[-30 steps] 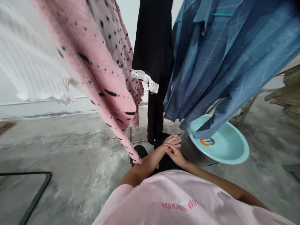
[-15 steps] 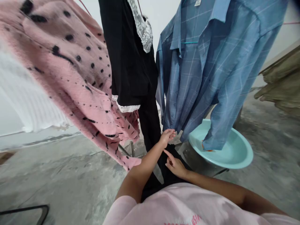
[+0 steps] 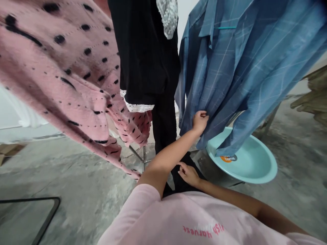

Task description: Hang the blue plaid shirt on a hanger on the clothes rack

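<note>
In the head view my left hand [image 3: 200, 122] is raised in front of the lower front of a blue checked shirt [image 3: 217, 68]. Its fingers are curled in, and whether they pinch the cloth is not visible. Lower down, my right hand [image 3: 189, 174] rests near my lap over black trousers, index finger partly stretched and the others loosely bent, holding nothing visible. The shirt hangs unbuttoned, one sleeve dangling over a light-blue basin [image 3: 263, 160]. Left of it hangs a black garment [image 3: 145, 58] with white lace trim.
A pink fleece garment [image 3: 84, 78] with black spots hangs on the left. An olive cloth [image 3: 313, 93] hangs at the far right. Metal stand legs [image 3: 143, 156] stand below the clothes. On the concrete floor are a cardboard box [image 3: 10, 151] and a black frame [image 3: 51, 211].
My left hand has moved up and right, from near the shirt's hem to its lower front. My right index finger is less stretched. The view has shifted closer to the hanging clothes.
</note>
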Demonstrator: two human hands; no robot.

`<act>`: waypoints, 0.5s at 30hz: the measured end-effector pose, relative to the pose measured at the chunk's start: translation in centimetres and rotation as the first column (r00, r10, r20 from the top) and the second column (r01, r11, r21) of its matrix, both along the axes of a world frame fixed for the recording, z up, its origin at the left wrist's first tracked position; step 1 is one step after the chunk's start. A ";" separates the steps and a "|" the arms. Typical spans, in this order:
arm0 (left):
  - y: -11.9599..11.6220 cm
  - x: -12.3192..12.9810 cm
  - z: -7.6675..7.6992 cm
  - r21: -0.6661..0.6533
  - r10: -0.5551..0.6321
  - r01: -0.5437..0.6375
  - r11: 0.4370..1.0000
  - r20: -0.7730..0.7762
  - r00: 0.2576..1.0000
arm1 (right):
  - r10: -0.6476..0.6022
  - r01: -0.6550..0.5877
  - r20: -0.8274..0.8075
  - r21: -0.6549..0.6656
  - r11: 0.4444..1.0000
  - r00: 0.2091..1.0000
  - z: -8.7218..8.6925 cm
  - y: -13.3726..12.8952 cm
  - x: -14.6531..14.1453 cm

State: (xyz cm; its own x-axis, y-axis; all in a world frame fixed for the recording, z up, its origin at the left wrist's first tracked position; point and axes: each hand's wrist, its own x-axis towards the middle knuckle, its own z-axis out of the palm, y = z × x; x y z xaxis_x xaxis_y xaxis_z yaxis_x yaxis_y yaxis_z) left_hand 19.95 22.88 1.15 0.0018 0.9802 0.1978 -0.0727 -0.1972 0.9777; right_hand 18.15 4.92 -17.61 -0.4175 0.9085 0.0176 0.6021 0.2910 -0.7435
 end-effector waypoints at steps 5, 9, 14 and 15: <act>0.6 1.8 3.7 0.215 0.166 -0.115 0.970 -0.237 0.957 | -0.011 0.012 0.012 -0.008 1.000 1.000 0.4 0.0 -0.2; 2.7 2.1 4.7 0.193 0.137 -0.085 0.978 -0.277 0.951 | -0.021 0.021 0.010 -0.009 1.000 1.000 0.5 0.1 -0.1; 6.0 -0.6 1.3 -0.038 -0.149 0.154 0.987 0.111 0.983 | -0.031 0.031 -0.014 -0.004 0.999 0.999 0.4 0.3 0.2; 6.3 -1.4 0.2 -0.084 -0.193 0.210 0.974 0.179 0.965 | -0.032 0.032 -0.018 -0.005 0.999 0.999 0.3 0.3 0.2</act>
